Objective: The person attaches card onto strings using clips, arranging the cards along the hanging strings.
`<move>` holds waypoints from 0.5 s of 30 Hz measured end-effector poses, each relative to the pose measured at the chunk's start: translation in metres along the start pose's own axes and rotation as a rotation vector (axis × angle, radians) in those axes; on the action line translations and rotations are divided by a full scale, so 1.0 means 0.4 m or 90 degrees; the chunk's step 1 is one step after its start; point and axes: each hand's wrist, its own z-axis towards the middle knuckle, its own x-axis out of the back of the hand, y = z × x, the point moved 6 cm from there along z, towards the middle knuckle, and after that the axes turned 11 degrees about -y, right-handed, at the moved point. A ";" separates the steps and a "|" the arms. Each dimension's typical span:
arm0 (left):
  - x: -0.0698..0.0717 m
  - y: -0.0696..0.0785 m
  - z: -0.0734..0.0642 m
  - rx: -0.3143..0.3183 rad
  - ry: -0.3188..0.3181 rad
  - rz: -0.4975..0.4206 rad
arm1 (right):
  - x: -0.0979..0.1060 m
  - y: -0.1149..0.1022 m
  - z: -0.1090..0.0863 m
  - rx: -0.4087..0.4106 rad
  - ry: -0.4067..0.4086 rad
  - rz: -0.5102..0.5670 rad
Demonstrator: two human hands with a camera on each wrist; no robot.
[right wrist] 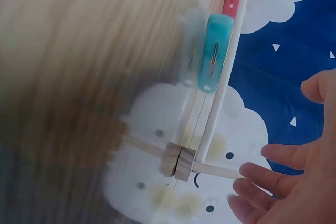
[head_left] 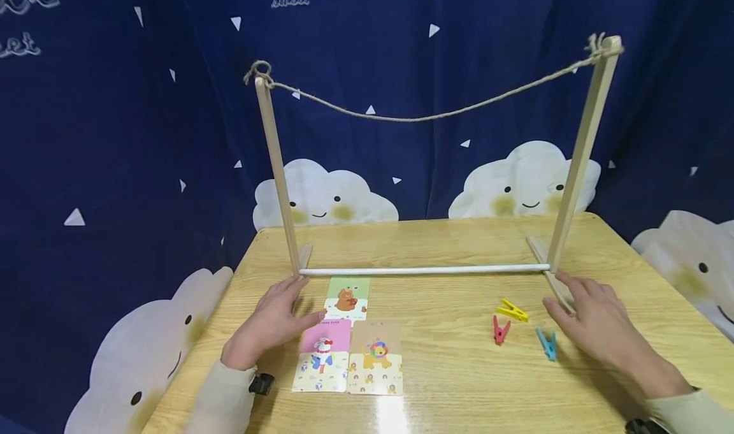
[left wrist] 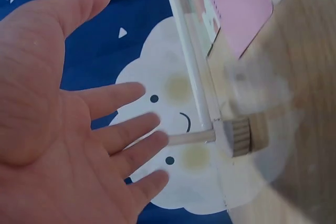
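My left hand (head_left: 272, 322), fingers spread, is by the left foot of a wooden stand, next to three picture cards. They are a green bear card (head_left: 348, 297), a pink card (head_left: 322, 357) with a white animal, and a tan lion card (head_left: 375, 357). On the other side, my right hand (head_left: 599, 322) is beside the stand's right foot, fingers loosely extended. Close to its thumb lie a yellow clothespin (head_left: 512, 310), a red clothespin (head_left: 501, 330) and a blue clothespin (head_left: 546, 345). Both wrist views show bare palms holding nothing.
A left post (head_left: 278, 166) and a right post (head_left: 583, 147) carry a sagging twine (head_left: 413, 120) tied at their tops. A white rod (head_left: 424, 270) joins them low down. Behind the wooden table (head_left: 459, 376) hangs a dark blue curtain (head_left: 424, 58) with clouds.
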 end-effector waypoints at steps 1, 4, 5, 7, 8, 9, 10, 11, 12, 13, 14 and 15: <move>-0.007 0.001 0.000 -0.001 -0.013 -0.011 | 0.000 -0.001 0.000 0.004 -0.003 0.006; -0.025 0.004 0.001 0.001 -0.049 -0.048 | -0.002 -0.004 0.000 0.008 -0.022 0.023; -0.030 0.004 0.000 0.003 -0.060 -0.060 | -0.003 -0.004 0.000 0.004 -0.032 0.029; -0.039 0.007 0.000 0.005 -0.080 -0.084 | -0.006 -0.003 -0.002 -0.010 -0.055 0.036; -0.043 0.008 0.001 0.005 -0.088 -0.090 | -0.007 -0.003 -0.003 -0.020 -0.068 0.041; -0.047 0.009 0.001 0.005 -0.095 -0.093 | -0.009 -0.002 -0.005 -0.032 -0.081 0.041; -0.050 0.010 0.001 0.005 -0.100 -0.092 | -0.011 0.000 -0.007 -0.045 -0.096 0.042; -0.054 0.010 0.000 0.006 -0.103 -0.089 | -0.012 0.001 -0.010 -0.059 -0.112 0.042; -0.056 0.011 -0.001 0.004 -0.104 -0.083 | -0.014 0.003 -0.014 -0.072 -0.128 0.041; -0.060 0.010 -0.001 0.002 -0.108 -0.076 | -0.015 0.005 -0.017 -0.085 -0.141 0.039; -0.063 0.009 -0.002 0.001 -0.109 -0.070 | -0.017 0.007 -0.021 -0.095 -0.152 0.037; -0.065 0.009 -0.002 0.002 -0.111 -0.066 | -0.019 0.010 -0.024 -0.106 -0.163 0.034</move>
